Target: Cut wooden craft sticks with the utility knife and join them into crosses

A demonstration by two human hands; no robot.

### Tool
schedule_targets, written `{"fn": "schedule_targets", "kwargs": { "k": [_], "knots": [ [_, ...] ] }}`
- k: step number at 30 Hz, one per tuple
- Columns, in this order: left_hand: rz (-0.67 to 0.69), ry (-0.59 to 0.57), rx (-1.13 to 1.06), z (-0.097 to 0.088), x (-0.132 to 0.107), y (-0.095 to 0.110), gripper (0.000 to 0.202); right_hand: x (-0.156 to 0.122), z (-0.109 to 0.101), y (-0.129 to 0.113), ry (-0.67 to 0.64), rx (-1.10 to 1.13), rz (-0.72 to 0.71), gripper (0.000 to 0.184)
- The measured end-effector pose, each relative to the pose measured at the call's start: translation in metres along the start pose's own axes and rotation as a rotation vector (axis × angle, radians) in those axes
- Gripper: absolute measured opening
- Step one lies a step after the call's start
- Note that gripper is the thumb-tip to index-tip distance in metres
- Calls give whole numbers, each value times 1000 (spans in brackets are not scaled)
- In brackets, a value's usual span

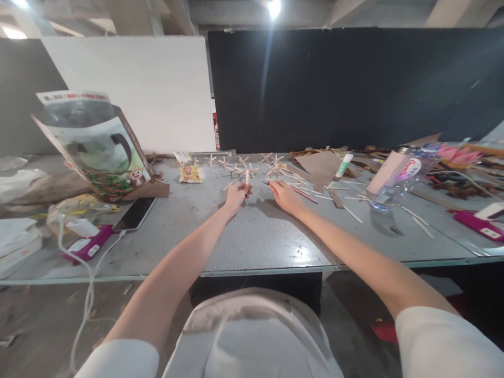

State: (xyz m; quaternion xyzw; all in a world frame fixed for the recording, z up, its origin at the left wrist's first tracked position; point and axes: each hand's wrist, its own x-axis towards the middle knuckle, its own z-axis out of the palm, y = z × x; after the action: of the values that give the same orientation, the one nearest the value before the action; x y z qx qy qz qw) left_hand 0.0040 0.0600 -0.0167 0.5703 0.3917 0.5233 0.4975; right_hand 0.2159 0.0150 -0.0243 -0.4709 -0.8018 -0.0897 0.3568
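— Hands?
— We note both forearms (pixel 197 239) stretched forward over the desk (pixel 255 241); the left hand (pixel 235 196) pinches a wooden stick (pixel 247 177). The right hand's (pixel 284 196) grip we cannot tell.
— Stick's bearing?
— At the left fingertips, long axis near vertical in our view.

Hands (pixel 236 195): two, at work
Stick stars (pixel 211 159): several, too bunched to count, toward the table's (pixel 252 247) back edge
Purple power strips (pixel 90 245): two, near its front edge
Phone (pixel 135 215): one

Just one head-worn cam: it's above the near side of the long, shiny grey counter (pixel 271 236), pretty close, looking forward and down across it to the flat black panel (pixel 334 89) behind.
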Motion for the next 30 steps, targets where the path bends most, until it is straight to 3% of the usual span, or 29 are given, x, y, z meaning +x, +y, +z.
{"fn": "schedule_targets", "kwargs": {
  "k": [9,16,23,30],
  "knots": [
    [62,-149,132,5,-14,6,17,0,-3,-15,-70,-54,-142,39],
    [107,-225,164,6,-18,10,19,0,-4,-18,-41,-70,-174,42],
    [117,-190,126,5,-15,4,25,1,0,-12,-40,-19,-140,39],
    [169,-64,102,-5,-6,12,24,-6,-3,4,-7,-85,37,34]
  ]
}}
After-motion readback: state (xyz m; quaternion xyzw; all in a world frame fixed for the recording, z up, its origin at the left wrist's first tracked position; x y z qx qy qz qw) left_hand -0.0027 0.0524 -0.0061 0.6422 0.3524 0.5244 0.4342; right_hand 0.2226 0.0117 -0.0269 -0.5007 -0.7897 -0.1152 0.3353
